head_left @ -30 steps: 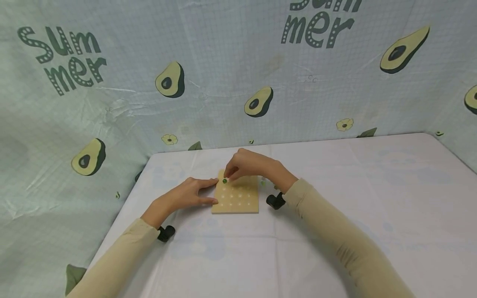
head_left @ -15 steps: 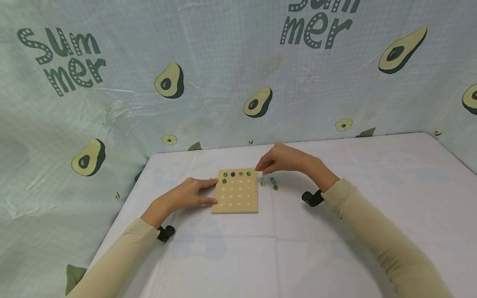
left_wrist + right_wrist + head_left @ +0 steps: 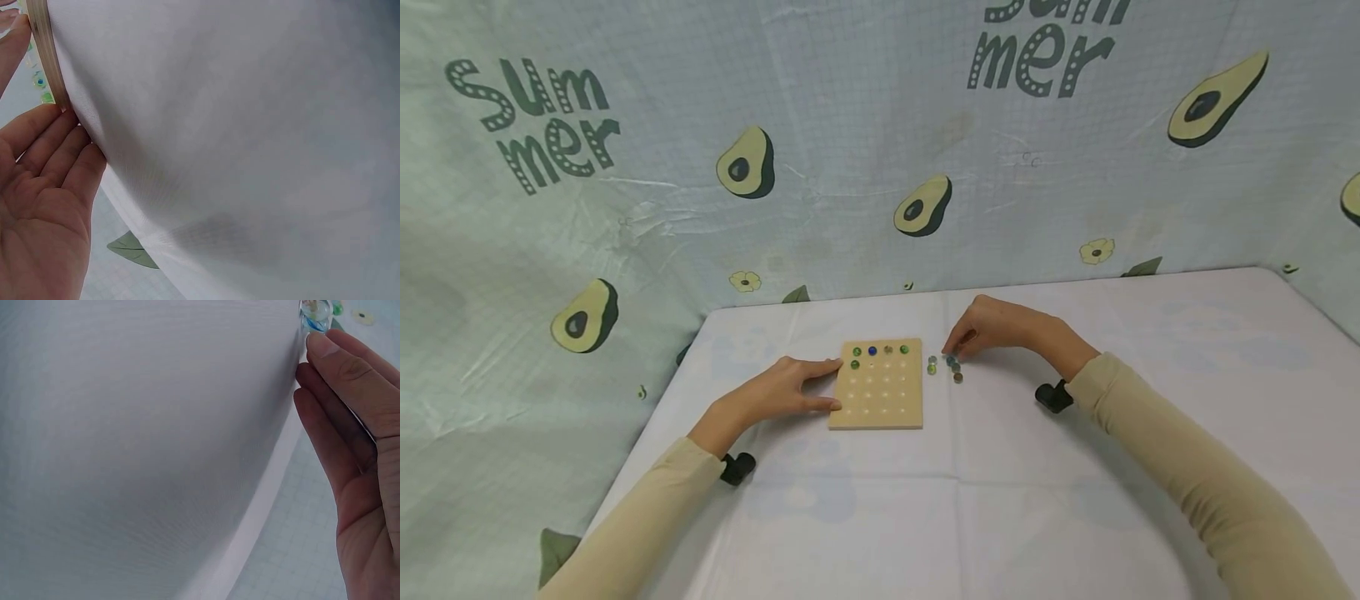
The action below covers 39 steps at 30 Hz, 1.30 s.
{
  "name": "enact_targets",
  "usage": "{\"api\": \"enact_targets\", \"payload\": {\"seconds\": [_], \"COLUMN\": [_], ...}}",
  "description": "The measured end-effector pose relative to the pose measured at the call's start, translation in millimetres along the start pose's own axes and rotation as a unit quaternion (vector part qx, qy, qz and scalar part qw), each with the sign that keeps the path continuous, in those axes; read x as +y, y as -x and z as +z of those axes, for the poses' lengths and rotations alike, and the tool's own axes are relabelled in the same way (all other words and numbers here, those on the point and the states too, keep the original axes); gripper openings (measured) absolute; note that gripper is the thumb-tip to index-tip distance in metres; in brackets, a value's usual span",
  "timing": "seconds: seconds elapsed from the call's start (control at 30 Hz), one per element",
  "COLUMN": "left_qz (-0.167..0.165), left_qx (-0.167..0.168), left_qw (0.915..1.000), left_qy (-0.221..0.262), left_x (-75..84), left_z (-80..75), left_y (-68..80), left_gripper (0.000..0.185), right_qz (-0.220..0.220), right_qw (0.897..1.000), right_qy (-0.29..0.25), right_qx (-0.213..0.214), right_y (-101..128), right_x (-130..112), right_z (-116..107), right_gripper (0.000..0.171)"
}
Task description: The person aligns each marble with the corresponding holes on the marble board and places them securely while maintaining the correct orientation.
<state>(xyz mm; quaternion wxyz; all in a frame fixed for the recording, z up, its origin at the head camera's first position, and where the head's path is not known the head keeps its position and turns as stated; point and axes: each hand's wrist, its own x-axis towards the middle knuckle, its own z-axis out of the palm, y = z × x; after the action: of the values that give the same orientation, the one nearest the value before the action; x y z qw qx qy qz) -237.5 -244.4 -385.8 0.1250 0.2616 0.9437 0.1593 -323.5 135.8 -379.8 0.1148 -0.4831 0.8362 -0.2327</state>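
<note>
- My left hand (image 3: 775, 393) rests flat on the tabletop (image 3: 1000, 467), its straight fingers (image 3: 59, 134) pressed against the left edge of the wooden board (image 3: 880, 404); it holds nothing.
- The board lies flat near the tabletop's far edge. Four marbles sit in its back row: green (image 3: 857, 352), blue (image 3: 872, 351), brownish (image 3: 888, 350) and green (image 3: 904, 349). One more green marble (image 3: 854, 364) sits in the second row, at the left end.
- My right hand (image 3: 1007, 329) hangs over the loose marbles (image 3: 946, 367) lying on the cloth just right of the board.
- My right fingers (image 3: 337, 359) are fairly straight; one fingertip touches a clear marble with a blue swirl (image 3: 314, 315), with no grip closed round it.
</note>
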Motion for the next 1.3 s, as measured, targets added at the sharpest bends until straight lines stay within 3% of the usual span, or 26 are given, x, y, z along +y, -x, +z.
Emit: {"api": "enact_targets", "payload": {"seconds": [0.27,1.3], "left_qz": [-0.001,-0.002], "left_qx": [0.001,0.002], "left_qw": [1.0000,1.0000], "left_qy": [-0.005,-0.002], "left_x": [1.5,2.0], "left_z": [-1.1,0.4], "left_y": [-0.6,2.0], "left_gripper": [0.084,0.085], "right_qz": [-0.036,-0.005], "right_qw": [0.999,0.996], "right_qy": [0.041,0.091], "right_qx": [0.001,0.006], "right_y": [-1.0,-5.7], "right_x": [2.6,-8.7], "right_z": [2.2,5.0], "right_gripper": [0.019,0.017]}}
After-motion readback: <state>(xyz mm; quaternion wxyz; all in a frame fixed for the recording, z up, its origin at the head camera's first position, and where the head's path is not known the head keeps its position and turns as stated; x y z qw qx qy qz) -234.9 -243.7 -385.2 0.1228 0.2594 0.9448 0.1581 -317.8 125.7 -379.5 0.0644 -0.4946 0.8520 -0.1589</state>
